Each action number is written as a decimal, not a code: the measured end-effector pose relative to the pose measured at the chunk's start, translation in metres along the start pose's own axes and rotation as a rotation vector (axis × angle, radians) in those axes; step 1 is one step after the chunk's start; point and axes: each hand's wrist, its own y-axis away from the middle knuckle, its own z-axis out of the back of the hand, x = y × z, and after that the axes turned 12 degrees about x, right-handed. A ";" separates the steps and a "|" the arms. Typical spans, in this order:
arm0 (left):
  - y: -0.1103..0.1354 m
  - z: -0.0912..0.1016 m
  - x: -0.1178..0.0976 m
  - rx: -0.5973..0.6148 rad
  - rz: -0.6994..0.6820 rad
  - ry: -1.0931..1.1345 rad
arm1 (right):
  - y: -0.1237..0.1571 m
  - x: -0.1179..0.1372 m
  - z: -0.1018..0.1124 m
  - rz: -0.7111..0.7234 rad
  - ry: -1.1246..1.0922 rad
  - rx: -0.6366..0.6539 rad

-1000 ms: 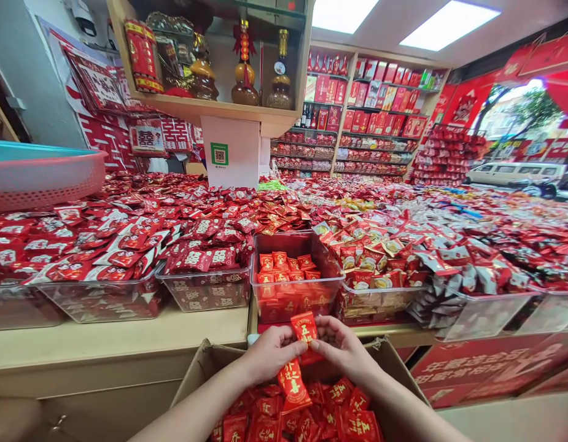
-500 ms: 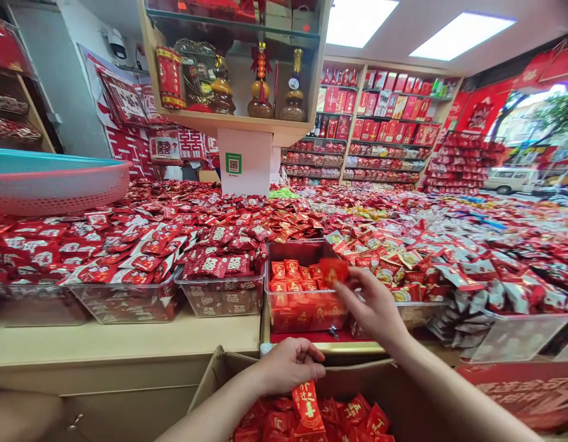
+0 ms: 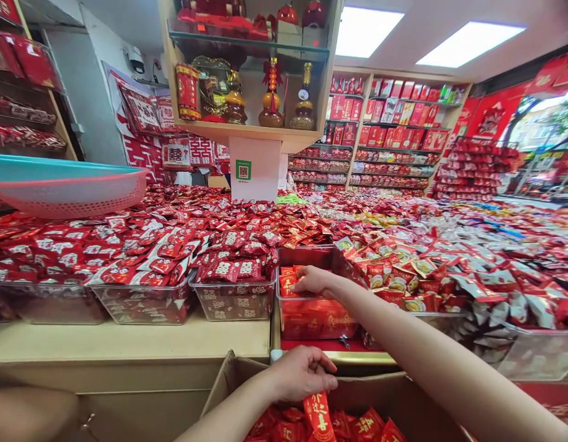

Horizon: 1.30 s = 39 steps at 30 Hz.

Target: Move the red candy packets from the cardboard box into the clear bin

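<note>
My left hand (image 3: 306, 371) is closed over the open cardboard box (image 3: 371, 393), pinching the top of a long red candy packet (image 3: 319, 418) with gold characters. More red packets (image 3: 369, 423) lie loose in the box below it. My right hand (image 3: 315, 280) reaches into a clear plastic bin (image 3: 318, 322) on the counter. Its fingers are closed at a small red packet (image 3: 287, 283) with gold print, at the bin's left side. Rows of like red packets fill the bin; the hand and forearm hide part of them.
Clear bins of wrapped sweets flank this one, with a double-happiness bin (image 3: 235, 298) at left and red-and-white packets (image 3: 417, 282) at right. A pink basket (image 3: 76, 196) stands at far left. A display cabinet (image 3: 251, 129) overhangs the counter.
My right hand has moved left and into the bin, carrying a red packet to its left side. My left hand still holds its long packet over the box. The view has shifted slightly.
</note>
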 end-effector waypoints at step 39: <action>0.000 0.002 -0.013 -0.153 -0.138 0.295 | -0.009 0.001 0.004 0.168 0.753 0.044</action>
